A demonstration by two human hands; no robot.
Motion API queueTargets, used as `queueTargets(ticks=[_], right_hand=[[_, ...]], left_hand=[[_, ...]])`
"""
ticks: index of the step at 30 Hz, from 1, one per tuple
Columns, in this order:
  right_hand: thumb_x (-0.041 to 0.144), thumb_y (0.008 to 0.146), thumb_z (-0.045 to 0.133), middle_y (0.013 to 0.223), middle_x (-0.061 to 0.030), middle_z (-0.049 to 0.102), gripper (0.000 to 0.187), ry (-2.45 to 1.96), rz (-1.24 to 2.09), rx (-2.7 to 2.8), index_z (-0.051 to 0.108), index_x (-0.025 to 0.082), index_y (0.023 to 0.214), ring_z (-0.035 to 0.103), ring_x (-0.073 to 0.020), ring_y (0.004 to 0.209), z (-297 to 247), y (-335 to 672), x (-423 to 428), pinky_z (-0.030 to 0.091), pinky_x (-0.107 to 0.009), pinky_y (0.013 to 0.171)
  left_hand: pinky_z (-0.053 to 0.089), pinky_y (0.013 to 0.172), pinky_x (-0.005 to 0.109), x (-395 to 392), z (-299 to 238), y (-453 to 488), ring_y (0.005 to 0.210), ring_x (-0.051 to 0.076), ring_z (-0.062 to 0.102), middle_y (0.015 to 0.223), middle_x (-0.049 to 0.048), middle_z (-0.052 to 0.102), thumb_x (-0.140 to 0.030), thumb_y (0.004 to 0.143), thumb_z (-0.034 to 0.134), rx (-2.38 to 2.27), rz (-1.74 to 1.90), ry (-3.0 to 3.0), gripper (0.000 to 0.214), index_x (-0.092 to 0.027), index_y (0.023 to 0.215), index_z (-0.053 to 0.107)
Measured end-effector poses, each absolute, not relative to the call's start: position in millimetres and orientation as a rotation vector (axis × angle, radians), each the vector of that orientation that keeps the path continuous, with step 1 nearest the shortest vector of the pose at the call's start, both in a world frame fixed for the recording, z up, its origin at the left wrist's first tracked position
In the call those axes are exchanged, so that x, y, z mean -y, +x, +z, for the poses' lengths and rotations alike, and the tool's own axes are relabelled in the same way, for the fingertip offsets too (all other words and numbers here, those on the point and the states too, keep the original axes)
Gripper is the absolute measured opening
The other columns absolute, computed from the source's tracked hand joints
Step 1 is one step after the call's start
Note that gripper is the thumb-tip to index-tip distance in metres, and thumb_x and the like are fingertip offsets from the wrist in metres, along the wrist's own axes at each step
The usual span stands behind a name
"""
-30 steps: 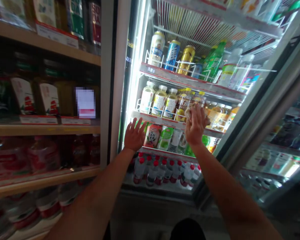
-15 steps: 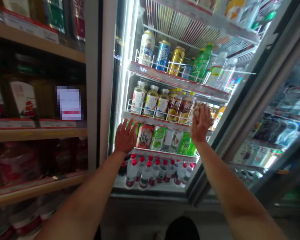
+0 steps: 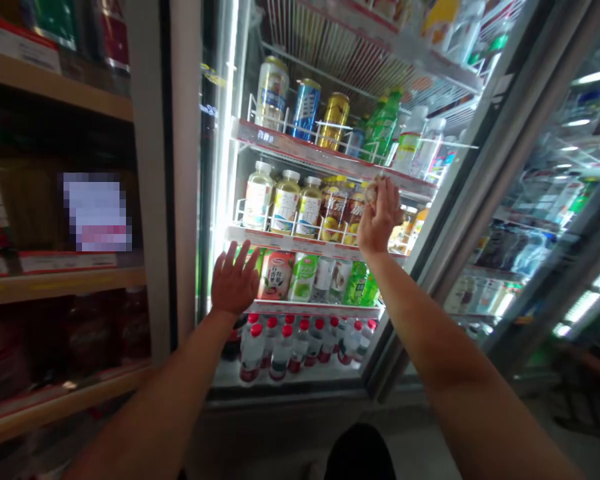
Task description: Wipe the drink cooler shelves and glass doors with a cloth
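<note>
My right hand (image 3: 378,223) presses a crumpled, pale brown cloth (image 3: 371,192) against the glass door (image 3: 307,155) of a lit drinks cooler. Its fingers point up, and most of the cloth is hidden under them. Lower down on the left, my left hand (image 3: 235,280) has its fingers spread towards the same glass and holds nothing; whether the palm touches cannot be made out. Behind the glass near it are a red drink pack (image 3: 275,275) and a green drink pack (image 3: 303,277). Tea bottles (image 3: 286,202) stand on the shelf above.
Tall cans (image 3: 306,109) and green bottles (image 3: 384,125) fill an upper cooler shelf. Several red-capped bottles (image 3: 281,352) stand at the bottom. Wooden shelving (image 3: 55,285) with drinks is on the left. A metal door frame (image 3: 445,267) runs along the right, beside another cooler.
My right hand has slid the cloth upward across the glass, towards the shelf edge above the tea bottles. The view has turned slightly right; my left hand stays near the same packs.
</note>
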State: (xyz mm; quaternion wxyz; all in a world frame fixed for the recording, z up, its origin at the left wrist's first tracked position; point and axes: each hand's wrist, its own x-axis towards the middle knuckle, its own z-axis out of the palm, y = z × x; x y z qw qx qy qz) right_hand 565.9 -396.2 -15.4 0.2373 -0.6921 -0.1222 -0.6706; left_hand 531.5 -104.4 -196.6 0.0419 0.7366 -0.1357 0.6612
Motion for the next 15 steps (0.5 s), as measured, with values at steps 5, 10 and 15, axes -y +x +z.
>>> queueTargets(ticks=[5, 10, 15], right_hand=[[0.018, 0.095, 0.028, 0.159, -0.0063, 0.041, 0.059, -1.965, -1.825, 0.302, 0.044, 0.021, 0.151, 0.027, -0.0223, 0.152, -1.3, 560.5, 381.2, 0.026, -0.054, 0.123], [0.019, 0.1, 0.024, 0.16, -0.0017, 0.041, 0.054, -2.127, -1.835, 0.511, 0.047, 0.022, 0.149, 0.024, -0.0188, 0.154, -15.9, 550.4, 363.2, 0.024, -0.048, 0.125], [0.017, 0.103, 0.026, 0.16, 0.0003, 0.04, 0.051, -2.103, -1.845, 0.44, 0.045, 0.022, 0.15, 0.025, -0.0172, 0.153, 7.9, 545.4, 345.6, 0.028, -0.045, 0.124]], left_hand=[[0.024, 0.123, 0.05, 103.9, -196.3, 534.0, 0.155, 0.026, 0.016, 0.161, 0.0107, 0.035, -0.019, 0.093, 0.058, 0.467, 2.035, 2.217, 0.071, -0.024, 0.158, 0.03], [0.022, 0.123, 0.05, 105.5, -195.3, 533.3, 0.155, 0.027, 0.017, 0.161, 0.011, 0.034, -0.017, 0.093, 0.061, 0.498, 2.032, 2.178, 0.072, -0.024, 0.158, 0.03], [0.025, 0.122, 0.05, 104.2, -194.8, 535.5, 0.154, 0.028, 0.02, 0.161, 0.0098, 0.033, -0.019, 0.091, 0.062, 0.507, 2.067, 2.164, 0.079, -0.028, 0.16, 0.024]])
